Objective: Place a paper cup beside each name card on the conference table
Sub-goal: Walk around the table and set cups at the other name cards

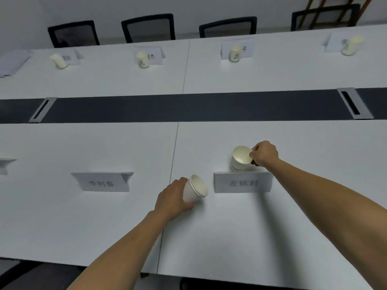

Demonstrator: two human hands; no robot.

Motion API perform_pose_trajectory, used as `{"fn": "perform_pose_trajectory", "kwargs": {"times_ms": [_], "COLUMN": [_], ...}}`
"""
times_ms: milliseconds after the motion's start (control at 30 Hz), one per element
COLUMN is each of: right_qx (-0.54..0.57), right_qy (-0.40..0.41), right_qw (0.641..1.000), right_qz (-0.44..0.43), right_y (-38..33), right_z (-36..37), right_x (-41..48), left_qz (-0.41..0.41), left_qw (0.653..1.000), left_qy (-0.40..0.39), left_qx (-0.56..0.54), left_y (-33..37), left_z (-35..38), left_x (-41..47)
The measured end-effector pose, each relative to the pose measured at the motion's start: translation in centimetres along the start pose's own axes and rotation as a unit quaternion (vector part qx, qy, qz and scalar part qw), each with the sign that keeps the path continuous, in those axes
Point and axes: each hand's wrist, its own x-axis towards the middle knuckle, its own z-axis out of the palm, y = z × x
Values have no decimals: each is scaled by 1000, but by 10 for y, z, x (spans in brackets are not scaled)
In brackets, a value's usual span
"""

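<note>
My right hand (264,153) pinches the rim of a white paper cup (240,158) that stands on the table just behind a white name card (243,183). My left hand (173,198) grips a small stack of nested paper cups (195,188), tilted with the mouths toward the right, just left of that card. Another name card (104,182) stands further left with no cup beside it. On the far side, several name cards each have a cup in front, such as one cup (143,59) and another cup (235,53).
A dark strip (188,107) with two metal cable hatches (354,103) runs along the middle of the white table (104,227). Black chairs (148,28) line the far side. Papers (12,61) lie at the far left. A partial card (5,165) shows at the left edge.
</note>
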Motion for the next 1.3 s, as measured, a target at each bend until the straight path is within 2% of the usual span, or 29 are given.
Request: {"fn": "perform_pose_trajectory", "kwargs": {"times_ms": [300,433,600,733,833,1033,1300], "right_qx": [-8,-52,-110,-143,-168,-201,-202], "right_qy": [-22,-8,40,32,15,-26,-86], "right_qw": [999,998,993,986,977,952,925], "right_qz": [24,18,-27,-84,-131,-232,-309], "right_y": [5,-1,-20,-51,-78,-150,-223], "right_z": [20,13,2,11,30,114,243], "right_x": [14,6,-25,-60,-88,-180,-321], "left_qz": [-31,-25,-9,-1,-2,-31,-88], "left_qw": [1000,1000,999,998,995,986,979], "left_qy": [-2,8,32,67,94,160,182], "left_qx": [2,-2,-5,-13,-15,-27,19], "left_y": [-6,-6,-14,-33,-56,-153,-294], "left_z": [6,5,-8,-29,-46,-88,-137], "left_x": [3,-2,-15,-36,-56,-137,-250]}}
